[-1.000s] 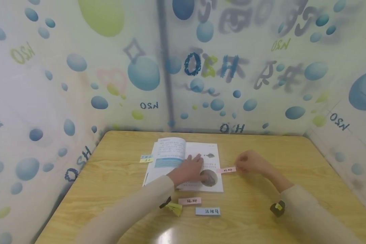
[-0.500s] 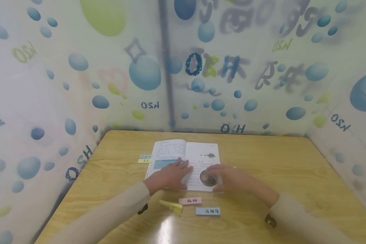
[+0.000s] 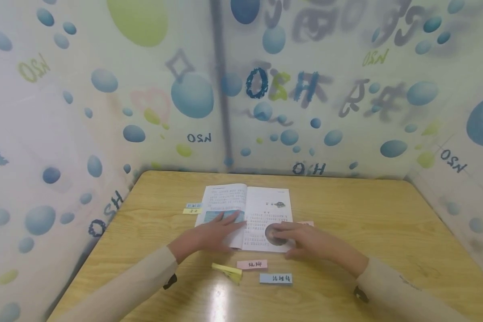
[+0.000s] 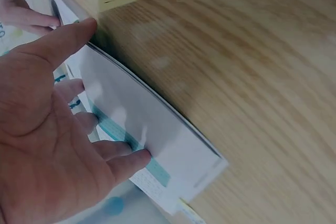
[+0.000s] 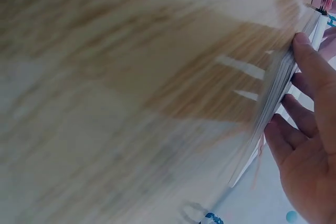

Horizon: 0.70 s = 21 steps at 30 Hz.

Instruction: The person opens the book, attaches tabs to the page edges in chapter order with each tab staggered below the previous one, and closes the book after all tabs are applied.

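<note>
An open book [image 3: 265,214] lies on the table, with printed pages and a round grey picture on the right page. My left hand [image 3: 203,237] rests with spread fingers on the left page, over its blue band; the left wrist view shows its thumb [image 4: 79,35] by the near edge. At the right page's outer edge, my right hand [image 3: 311,241] lays extended fingers over the round picture, its thumb at the lower corner. A pink sticky tab [image 3: 307,223] juts from the right edge, partly behind that hand. Blue and yellow tabs [image 3: 192,211] stick out on the left.
In front of the book lie a pink note pad [image 3: 252,264], a blue note pad [image 3: 275,279] and a yellow note pad [image 3: 227,271] with lifted leaves. The wooden table [image 3: 346,201] meets patterned walls at the back and sides.
My right hand has let go of the pink tab and moved left onto the right page. The left hand has slid left from the middle of the book to the left page.
</note>
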{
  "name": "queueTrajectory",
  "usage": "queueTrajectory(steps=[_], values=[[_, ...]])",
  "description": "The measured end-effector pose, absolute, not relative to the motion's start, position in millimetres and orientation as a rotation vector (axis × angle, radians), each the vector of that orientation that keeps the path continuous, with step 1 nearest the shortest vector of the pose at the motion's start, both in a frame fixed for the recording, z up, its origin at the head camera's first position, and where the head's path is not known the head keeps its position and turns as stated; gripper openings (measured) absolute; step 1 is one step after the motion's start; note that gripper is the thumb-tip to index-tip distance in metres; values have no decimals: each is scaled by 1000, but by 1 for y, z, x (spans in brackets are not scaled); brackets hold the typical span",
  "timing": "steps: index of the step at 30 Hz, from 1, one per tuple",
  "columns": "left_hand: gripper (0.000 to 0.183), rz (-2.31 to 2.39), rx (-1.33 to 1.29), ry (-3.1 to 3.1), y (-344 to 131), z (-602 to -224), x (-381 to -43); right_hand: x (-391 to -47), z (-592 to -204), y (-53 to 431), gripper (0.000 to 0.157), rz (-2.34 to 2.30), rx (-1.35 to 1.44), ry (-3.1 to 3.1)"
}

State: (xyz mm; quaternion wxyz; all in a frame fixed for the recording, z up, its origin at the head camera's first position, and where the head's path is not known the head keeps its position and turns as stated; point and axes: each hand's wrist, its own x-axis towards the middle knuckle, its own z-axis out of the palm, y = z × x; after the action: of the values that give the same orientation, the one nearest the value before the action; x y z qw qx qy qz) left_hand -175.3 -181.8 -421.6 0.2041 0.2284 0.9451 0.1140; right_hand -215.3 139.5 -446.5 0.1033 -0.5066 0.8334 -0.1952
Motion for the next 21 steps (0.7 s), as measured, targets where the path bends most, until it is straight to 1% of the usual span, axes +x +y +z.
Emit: queueTrajectory(steps=[12, 21], values=[[80, 359, 599, 2698, -212, -432, -165, -214, -447, 142, 59, -541, -1513, 2486], [84, 313, 639, 2776, -216, -439, -162, -213, -445, 140, 58, -512, -1497, 2492]])
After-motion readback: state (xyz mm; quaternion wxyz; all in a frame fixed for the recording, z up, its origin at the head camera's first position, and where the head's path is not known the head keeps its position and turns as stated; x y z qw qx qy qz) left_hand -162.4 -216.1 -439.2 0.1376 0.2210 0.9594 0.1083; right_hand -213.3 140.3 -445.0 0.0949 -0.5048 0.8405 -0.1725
